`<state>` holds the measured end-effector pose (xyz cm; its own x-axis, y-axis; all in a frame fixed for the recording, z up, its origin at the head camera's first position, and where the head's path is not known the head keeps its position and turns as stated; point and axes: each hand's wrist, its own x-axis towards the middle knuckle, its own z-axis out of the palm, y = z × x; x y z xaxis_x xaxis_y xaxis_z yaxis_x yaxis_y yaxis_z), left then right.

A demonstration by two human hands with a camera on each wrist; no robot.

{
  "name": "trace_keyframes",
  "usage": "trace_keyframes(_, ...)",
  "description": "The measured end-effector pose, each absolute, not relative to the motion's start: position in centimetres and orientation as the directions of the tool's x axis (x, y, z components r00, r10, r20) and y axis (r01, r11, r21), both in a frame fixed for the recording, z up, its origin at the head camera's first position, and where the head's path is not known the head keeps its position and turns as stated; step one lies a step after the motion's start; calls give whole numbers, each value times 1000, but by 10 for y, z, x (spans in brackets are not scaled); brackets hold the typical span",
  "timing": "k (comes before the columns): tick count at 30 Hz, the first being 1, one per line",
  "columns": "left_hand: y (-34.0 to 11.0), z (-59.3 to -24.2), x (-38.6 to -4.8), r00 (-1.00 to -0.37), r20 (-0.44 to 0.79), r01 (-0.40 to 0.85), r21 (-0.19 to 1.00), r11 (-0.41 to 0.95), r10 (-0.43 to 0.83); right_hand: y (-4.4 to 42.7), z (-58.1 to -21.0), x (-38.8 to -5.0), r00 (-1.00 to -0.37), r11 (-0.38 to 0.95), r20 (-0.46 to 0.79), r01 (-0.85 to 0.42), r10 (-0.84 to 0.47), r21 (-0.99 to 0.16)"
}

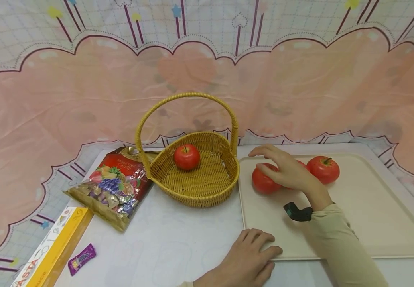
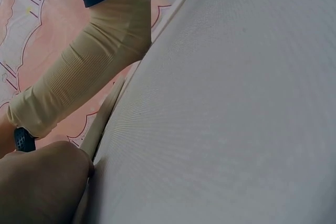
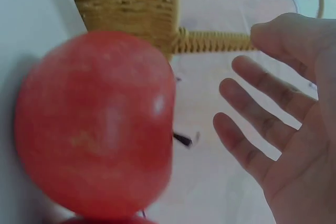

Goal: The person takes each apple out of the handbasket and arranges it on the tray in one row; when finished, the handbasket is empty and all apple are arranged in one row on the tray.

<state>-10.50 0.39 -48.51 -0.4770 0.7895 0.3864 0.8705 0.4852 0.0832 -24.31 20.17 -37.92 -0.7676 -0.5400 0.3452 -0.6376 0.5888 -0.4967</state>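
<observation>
My right hand [image 1: 288, 169] is spread just above a red apple [image 1: 264, 182] at the left side of the beige tray [image 1: 365, 223]. In the right wrist view its fingers stand apart from that apple [image 3: 100, 124], whose dark stem points toward the palm. Two more red apples lie on the tray, one partly covered by the hand and one apple [image 1: 323, 170] farther right. Another apple [image 1: 186, 156] sits inside the yellow wicker basket [image 1: 201, 195]. My left hand [image 1: 246, 257] rests at the tray's near left corner, its fingers loosely bent on the rim.
Left of the basket lies a bag of mixed fruit candy [image 1: 115, 185]. A yellow and white pasta box [image 1: 54, 249] and a small purple wrapped candy [image 1: 81, 259] are at the near left. The basket's tall handle [image 1: 189, 95] arches upward, with a patterned curtain behind.
</observation>
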Motion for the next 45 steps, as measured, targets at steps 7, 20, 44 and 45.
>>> trace_keyframes(7, 2, -484, -106, -467, 410, 873, 72, 483, 783, 181, -383, -249, -708, 532, 388, -703, -590, -472)
trace_keyframes(20, 4, -483, -105, -445, 439, 872, 15, 488, 781, 149, -366, -260, -620, 477, 381, -778, -685, -408)
trace_keyframes(44, 5, -482, -106, -470, 385, 867, 36, 496, 794, 91, -343, -294, -502, 443, 232, -857, -833, -262)
trace_keyframes(45, 5, -482, -106, -472, 380, 867, 38, 496, 796, 89, -343, -295, -495, 439, 227, -861, -839, -255)
